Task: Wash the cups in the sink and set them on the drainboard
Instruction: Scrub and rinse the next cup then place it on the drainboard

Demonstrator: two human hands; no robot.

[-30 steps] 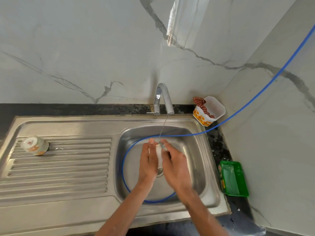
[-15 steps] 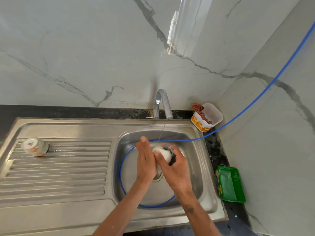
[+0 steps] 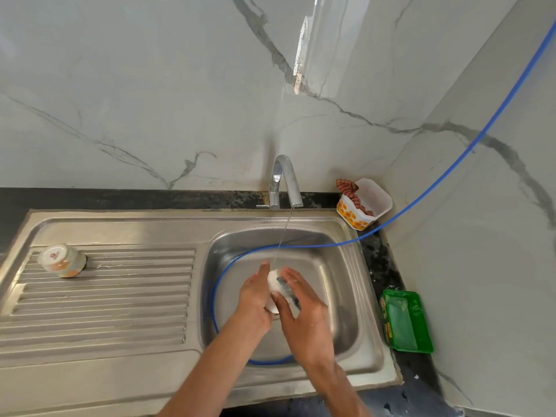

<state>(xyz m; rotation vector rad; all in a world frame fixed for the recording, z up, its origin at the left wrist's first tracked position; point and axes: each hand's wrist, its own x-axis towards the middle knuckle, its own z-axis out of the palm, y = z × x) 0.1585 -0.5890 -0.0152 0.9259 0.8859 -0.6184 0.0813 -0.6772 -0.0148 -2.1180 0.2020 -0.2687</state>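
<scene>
Over the steel sink basin [image 3: 340,299] my left hand [image 3: 255,299] grips a white cup [image 3: 274,282] under a thin stream of water from the tap [image 3: 284,182]. My right hand [image 3: 304,308] presses a dark scrubber [image 3: 288,291] against the cup's side, its fingers curled around the pad. Most of the cup is hidden between the hands. A second cup [image 3: 61,260], white with an orange pattern, stands upside down at the far left of the ribbed drainboard [image 3: 105,296].
A blue hose [image 3: 445,179] comes down from the upper right and loops inside the basin. A white flowered tub [image 3: 365,203] with a cloth sits by the tap. A green soap tray [image 3: 406,320] lies on the dark counter to the right.
The hands have turned the cup under the stream, and the right hand has slid the scrubber along its side. The cup on the drainboard has not moved.
</scene>
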